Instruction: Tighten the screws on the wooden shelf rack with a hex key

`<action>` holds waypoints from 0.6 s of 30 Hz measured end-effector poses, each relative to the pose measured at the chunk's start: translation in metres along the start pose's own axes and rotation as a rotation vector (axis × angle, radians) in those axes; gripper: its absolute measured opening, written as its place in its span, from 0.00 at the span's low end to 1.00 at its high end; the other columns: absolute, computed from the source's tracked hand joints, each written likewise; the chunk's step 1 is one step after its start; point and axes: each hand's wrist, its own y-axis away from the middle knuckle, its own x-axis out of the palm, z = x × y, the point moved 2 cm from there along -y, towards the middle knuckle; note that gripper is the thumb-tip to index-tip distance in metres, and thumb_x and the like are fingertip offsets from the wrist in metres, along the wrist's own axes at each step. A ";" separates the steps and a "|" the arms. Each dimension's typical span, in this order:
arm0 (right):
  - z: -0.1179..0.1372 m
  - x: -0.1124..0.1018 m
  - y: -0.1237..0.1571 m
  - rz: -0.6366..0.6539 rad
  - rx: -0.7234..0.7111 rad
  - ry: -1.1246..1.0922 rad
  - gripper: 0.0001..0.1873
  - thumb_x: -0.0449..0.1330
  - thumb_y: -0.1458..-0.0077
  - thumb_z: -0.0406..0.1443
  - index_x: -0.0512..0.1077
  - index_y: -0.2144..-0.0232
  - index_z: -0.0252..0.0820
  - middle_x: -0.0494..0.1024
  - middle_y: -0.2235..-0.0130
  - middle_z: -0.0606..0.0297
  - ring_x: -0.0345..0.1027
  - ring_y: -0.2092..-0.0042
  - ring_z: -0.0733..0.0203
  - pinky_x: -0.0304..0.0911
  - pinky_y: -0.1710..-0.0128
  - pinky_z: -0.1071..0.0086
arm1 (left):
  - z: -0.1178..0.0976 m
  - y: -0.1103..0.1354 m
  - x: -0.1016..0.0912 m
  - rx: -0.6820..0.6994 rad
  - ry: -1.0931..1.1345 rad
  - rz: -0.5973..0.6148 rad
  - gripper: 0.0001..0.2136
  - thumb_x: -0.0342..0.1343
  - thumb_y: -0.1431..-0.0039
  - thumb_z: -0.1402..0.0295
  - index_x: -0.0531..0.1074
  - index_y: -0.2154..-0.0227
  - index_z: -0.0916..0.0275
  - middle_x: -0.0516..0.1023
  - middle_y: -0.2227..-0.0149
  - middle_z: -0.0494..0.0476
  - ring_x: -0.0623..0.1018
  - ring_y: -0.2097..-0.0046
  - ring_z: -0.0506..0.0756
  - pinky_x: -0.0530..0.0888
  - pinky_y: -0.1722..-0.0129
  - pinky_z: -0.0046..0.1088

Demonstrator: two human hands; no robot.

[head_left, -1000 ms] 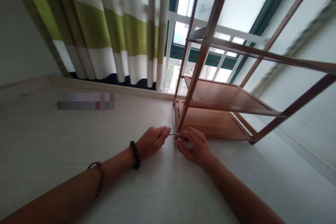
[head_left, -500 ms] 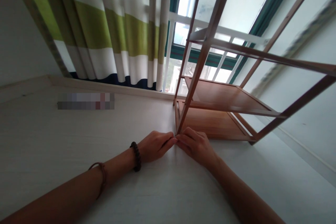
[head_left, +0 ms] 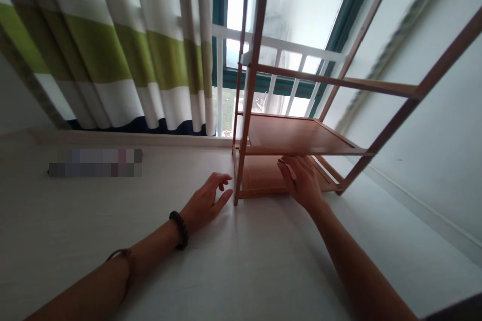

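Note:
A brown wooden shelf rack [head_left: 244,125] stands on the pale floor, its front left leg reaching down near my hands. My left hand [head_left: 205,199] is open just left of that leg, thumb and fingers apart with nothing between them. It wears a dark beaded bracelet [head_left: 178,230]. In front of the rack's bottom shelf [head_left: 263,173] is my right hand [head_left: 303,183], fingers pinched together. A small dark piece [head_left: 280,161] shows at its fingertips, too small to name.
A striped curtain [head_left: 161,60] hangs at the left, beside a window with a white railing [head_left: 278,42]. A blurred-out flat object [head_left: 94,163] lies on the floor at the left. A white wall [head_left: 433,125] runs along the right.
Both hands were together at the foot of the front left leg. They have parted, the right moving right and up, the left opening beside the leg. The view has shifted.

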 end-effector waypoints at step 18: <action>-0.123 -0.059 0.057 -0.965 0.833 -0.202 0.09 0.46 0.41 0.36 0.57 0.75 0.44 0.71 0.58 0.55 0.65 0.53 0.59 0.55 0.47 0.58 | 0.004 0.001 0.009 0.097 0.053 0.077 0.21 0.49 0.40 0.59 0.58 0.44 0.47 0.54 0.40 0.56 0.65 0.42 0.60 0.73 0.49 0.41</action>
